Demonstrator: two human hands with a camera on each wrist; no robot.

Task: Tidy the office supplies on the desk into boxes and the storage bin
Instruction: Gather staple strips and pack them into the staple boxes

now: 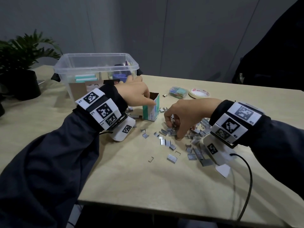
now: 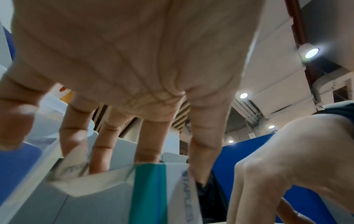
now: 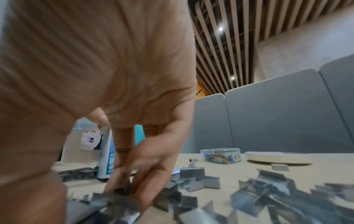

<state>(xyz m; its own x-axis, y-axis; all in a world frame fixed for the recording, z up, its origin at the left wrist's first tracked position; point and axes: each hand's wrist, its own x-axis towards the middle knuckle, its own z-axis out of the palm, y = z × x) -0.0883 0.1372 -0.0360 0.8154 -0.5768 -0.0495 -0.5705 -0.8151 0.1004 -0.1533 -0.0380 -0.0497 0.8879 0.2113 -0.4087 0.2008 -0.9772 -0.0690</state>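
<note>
A small teal-and-white staples box (image 1: pixel 151 109) stands upright on the desk (image 1: pixel 148 178) with its top open. My left hand (image 1: pixel 139 94) grips its rim, thumb on the near face and fingers (image 2: pixel 147 145) over the far edge of the box (image 2: pixel 149 195). Loose strips of silver staples (image 1: pixel 172 142) lie scattered to the right of the box. My right hand (image 1: pixel 179 119) is down in the pile with fingers curled, pinching a clump of staples (image 3: pixel 122 197). The clear storage bin (image 1: pixel 97 69) stands behind the box.
A roll of tape (image 1: pixel 199 93) and a clear case of coloured clips (image 1: pixel 178 92) lie at the back right. A potted plant (image 1: pixel 21 63) stands at the far left. A black cable (image 1: pixel 246 178) runs from my right wrist over the front edge. The bin holds teal boxes and other supplies.
</note>
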